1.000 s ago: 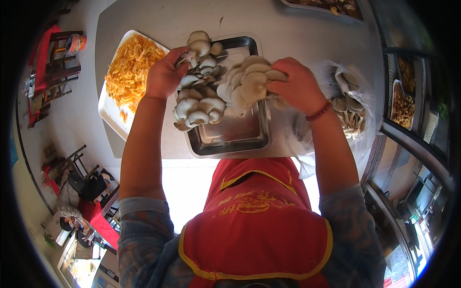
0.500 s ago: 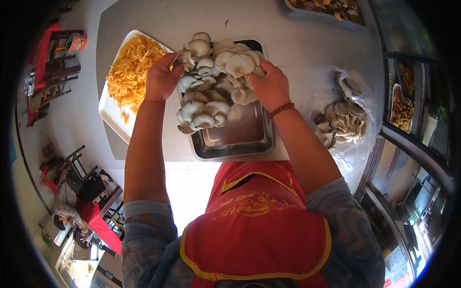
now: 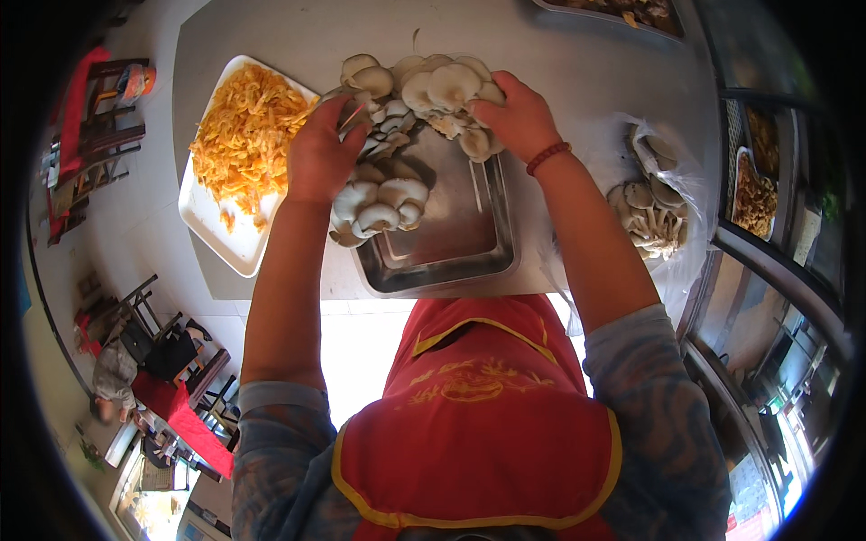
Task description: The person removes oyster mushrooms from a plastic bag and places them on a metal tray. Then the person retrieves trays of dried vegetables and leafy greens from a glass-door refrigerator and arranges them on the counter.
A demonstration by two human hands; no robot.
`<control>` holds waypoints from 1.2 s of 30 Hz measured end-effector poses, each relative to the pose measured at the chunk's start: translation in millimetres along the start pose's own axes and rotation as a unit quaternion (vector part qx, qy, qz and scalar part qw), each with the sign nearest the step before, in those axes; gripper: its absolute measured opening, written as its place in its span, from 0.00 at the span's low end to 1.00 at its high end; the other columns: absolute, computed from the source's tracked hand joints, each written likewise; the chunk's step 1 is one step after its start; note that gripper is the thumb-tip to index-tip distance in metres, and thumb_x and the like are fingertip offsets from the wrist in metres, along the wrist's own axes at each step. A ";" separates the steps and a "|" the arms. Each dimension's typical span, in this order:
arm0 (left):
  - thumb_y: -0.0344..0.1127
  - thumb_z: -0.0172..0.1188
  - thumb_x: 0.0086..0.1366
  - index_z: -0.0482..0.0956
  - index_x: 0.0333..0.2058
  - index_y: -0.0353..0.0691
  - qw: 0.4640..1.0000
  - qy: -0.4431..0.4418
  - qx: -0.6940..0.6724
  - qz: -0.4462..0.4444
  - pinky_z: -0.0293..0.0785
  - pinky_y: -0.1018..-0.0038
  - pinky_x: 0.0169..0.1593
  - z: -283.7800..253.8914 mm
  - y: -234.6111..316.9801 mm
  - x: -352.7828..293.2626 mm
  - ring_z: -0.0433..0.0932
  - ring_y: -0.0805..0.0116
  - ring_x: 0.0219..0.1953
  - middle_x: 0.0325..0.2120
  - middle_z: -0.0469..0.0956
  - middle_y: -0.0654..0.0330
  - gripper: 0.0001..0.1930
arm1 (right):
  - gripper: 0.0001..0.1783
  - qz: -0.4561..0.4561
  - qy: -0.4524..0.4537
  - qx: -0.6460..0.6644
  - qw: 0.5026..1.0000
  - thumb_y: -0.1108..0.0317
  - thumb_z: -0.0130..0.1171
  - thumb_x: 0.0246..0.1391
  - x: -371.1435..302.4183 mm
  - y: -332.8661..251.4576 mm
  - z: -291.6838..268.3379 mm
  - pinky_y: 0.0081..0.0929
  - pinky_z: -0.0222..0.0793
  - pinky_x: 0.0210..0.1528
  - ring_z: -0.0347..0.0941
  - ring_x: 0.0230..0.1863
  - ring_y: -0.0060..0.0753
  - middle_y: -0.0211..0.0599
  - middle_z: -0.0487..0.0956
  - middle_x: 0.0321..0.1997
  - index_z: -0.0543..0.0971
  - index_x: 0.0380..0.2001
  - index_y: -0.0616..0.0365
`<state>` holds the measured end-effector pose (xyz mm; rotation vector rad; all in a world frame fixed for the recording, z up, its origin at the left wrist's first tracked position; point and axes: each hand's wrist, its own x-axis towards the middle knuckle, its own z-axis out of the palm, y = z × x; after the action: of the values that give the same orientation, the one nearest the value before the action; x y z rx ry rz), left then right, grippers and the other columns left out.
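Observation:
Clusters of pale grey oyster mushrooms point(image 3: 454, 87) rise over the far end of a rectangular metal tray point(image 3: 465, 212). My right hand point(image 3: 521, 119) grips the right side of the upper cluster, thumb below its caps. On the other side, my left hand point(image 3: 323, 153) is closed at the left edge of the mushrooms, its fingertips partly hidden behind caps. Another oyster mushroom cluster point(image 3: 379, 203) lies over the tray's left edge, just below my left hand. The tray's metal bottom shows at its near right part.
A white tray point(image 3: 212, 230) heaped with orange-yellow shredded food point(image 3: 248, 131) stands at left. To the right lies a clear plastic bag point(image 3: 690, 203) with more oyster mushrooms point(image 3: 651, 216). Another metal tray point(image 3: 613, 18) sits at the far right. A person point(image 3: 115, 374) is in the left background.
My right hand has moved away from me with the upper mushrooms, uncovering more of the tray's bottom. My left hand has shifted slightly right. The lower cluster stays at the tray's left edge.

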<state>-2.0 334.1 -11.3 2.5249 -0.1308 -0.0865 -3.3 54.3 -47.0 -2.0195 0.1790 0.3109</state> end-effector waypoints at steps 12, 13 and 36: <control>0.30 0.65 0.61 0.80 0.43 0.39 0.991 0.012 -0.125 0.035 0.78 0.69 0.41 11.9 82.5 -80.5 0.81 0.57 0.39 0.40 0.80 0.54 0.12 | 0.16 0.207 0.046 0.182 0.960 0.56 0.63 0.56 -87.6 22.3 -112.0 0.22 0.73 0.31 0.75 0.28 0.20 0.29 0.79 0.29 0.80 0.37 0.58; 0.31 0.65 0.61 0.80 0.43 0.39 0.988 -0.026 -0.132 0.075 0.79 0.70 0.39 19.0 90.0 -93.1 0.81 0.57 0.37 0.38 0.80 0.54 0.11 | 0.15 0.258 0.090 0.122 0.954 0.55 0.59 0.59 -103.7 10.7 -140.5 0.21 0.72 0.28 0.76 0.25 0.19 0.29 0.79 0.28 0.81 0.34 0.56; 0.37 0.62 0.58 0.76 0.49 0.45 0.878 -0.365 0.004 0.311 0.80 0.66 0.37 106.7 203.8 -150.2 0.82 0.58 0.38 0.52 0.75 0.59 0.18 | 0.12 0.142 -0.240 -0.382 0.881 0.66 0.48 0.57 -257.9 85.8 -174.3 0.46 0.74 0.48 0.79 0.43 0.51 0.50 0.81 0.36 0.76 0.37 0.63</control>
<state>-176.1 124.5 23.9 2.2011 -1.2216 -0.7661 -247.4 -142.3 30.6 -2.6025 0.0323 1.2131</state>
